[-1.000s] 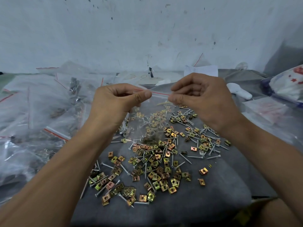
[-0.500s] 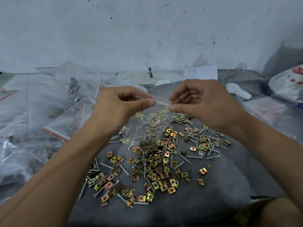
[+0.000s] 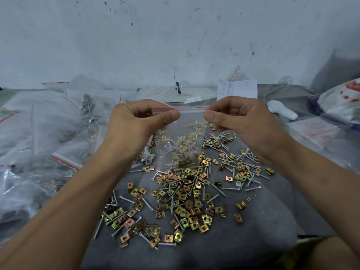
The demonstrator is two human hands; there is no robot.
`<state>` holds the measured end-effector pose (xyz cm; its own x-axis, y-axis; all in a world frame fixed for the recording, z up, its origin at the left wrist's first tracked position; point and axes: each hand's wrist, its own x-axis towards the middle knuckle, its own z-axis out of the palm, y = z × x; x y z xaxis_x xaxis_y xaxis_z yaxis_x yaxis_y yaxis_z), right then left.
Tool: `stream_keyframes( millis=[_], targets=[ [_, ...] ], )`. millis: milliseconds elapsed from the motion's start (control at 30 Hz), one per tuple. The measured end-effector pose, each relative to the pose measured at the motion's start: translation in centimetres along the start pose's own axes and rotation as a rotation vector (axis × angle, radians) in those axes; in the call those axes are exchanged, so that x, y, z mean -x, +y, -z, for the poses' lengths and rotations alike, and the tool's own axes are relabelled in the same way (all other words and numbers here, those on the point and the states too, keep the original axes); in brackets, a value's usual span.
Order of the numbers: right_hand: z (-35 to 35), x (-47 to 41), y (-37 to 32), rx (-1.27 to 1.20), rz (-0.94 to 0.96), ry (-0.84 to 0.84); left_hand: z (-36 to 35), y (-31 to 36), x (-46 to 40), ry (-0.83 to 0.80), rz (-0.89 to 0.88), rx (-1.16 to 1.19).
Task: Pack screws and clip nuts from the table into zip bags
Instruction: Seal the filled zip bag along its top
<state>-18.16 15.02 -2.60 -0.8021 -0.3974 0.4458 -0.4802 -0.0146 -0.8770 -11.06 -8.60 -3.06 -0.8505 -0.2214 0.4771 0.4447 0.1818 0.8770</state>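
A clear zip bag (image 3: 181, 133) with a red strip along its top hangs upright between my hands above the table. My left hand (image 3: 140, 123) pinches the left end of the bag's top edge, and my right hand (image 3: 239, 117) pinches the right end. Some screws and clip nuts sit in the bottom of the bag. Below it, a loose heap of gold and copper clip nuts (image 3: 185, 201) mixed with silver screws (image 3: 231, 189) lies on a grey cloth (image 3: 263, 221).
Many filled and empty zip bags (image 3: 39, 143) pile up on the left. A white paper (image 3: 236, 90) leans at the back, a white plastic object (image 3: 282, 112) and a printed bag (image 3: 342, 102) lie at the right. A scuffed wall rises behind.
My hands have moved apart along the bag's top edge, and the red strip is now stretched straight and level between them. The bag sits a little higher.
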Motion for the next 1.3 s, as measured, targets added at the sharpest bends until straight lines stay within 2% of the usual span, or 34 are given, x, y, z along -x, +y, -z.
stream_keyframes(
  millis=[233,600,900,1133,1300],
  targets=[
    [-0.6,-0.1,0.6,-0.14,-0.051,0.045,0.2,0.1,0.0,-0.006,0.012,0.041],
    [-1.8,-0.2,0.3,-0.156,0.063,0.084,0.0,0.1,0.0,0.009,0.005,0.094],
    [-2.6,0.1,0.0,-0.095,0.072,0.052,-0.4,-0.1,-0.1,0.032,-0.011,0.105],
    [-2.5,0.0,-0.1,-0.114,0.093,0.093,-0.3,-0.3,-0.1,-0.05,0.038,0.094],
    [-2.4,0.2,-0.2,-0.053,0.104,0.086,-0.7,-0.2,-0.1,-0.045,0.017,0.056]
  ],
)
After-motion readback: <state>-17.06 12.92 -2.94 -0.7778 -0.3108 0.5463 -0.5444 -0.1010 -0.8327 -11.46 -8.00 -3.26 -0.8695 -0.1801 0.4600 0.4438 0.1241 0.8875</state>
